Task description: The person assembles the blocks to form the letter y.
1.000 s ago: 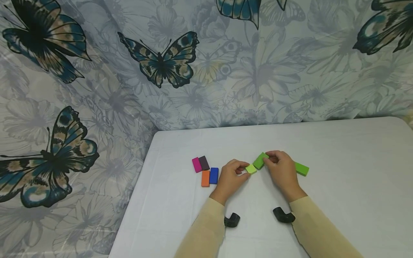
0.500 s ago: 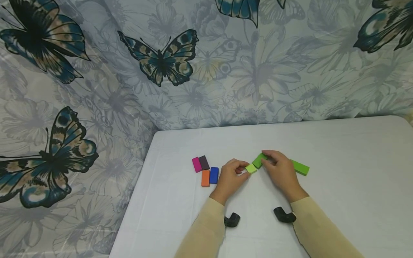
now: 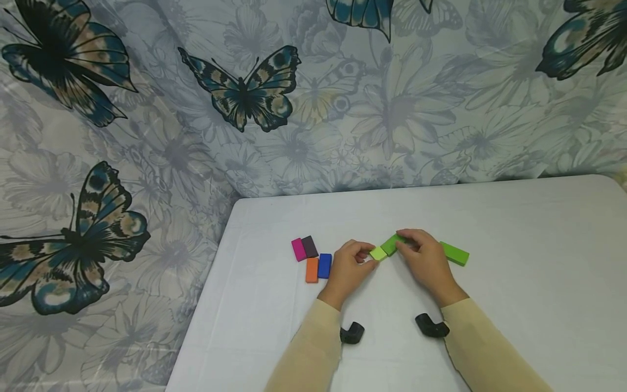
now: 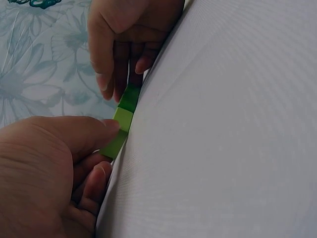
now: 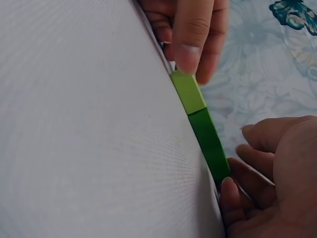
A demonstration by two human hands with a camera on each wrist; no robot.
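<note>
My left hand [image 3: 346,272] pinches a small lime-green block [image 3: 379,253] between thumb and fingers. My right hand [image 3: 430,267] holds the far end of a longer green block [image 3: 391,244], its fingertips around that end. The two blocks meet end to end on the white tabletop, in a slanting line between the hands. In the right wrist view, the lime-green block [image 5: 188,94] and the green block [image 5: 210,144] form one nearly straight strip. The left wrist view shows the left thumb [image 4: 106,130] against the lime-green block. Another green block [image 3: 455,253] lies partly behind the right hand.
Left of the left hand, a magenta block [image 3: 299,250] lies beside a dark purple-grey block [image 3: 309,247]. An orange block [image 3: 312,270] and a blue block [image 3: 324,265] sit just below them. The white table [image 3: 264,218] backs onto butterfly-patterned cloth [image 3: 416,109].
The right hand has shifted slightly left with the green block. The lime-green block has turned and moved slightly up and left, and the two blocks now line up more closely.
</note>
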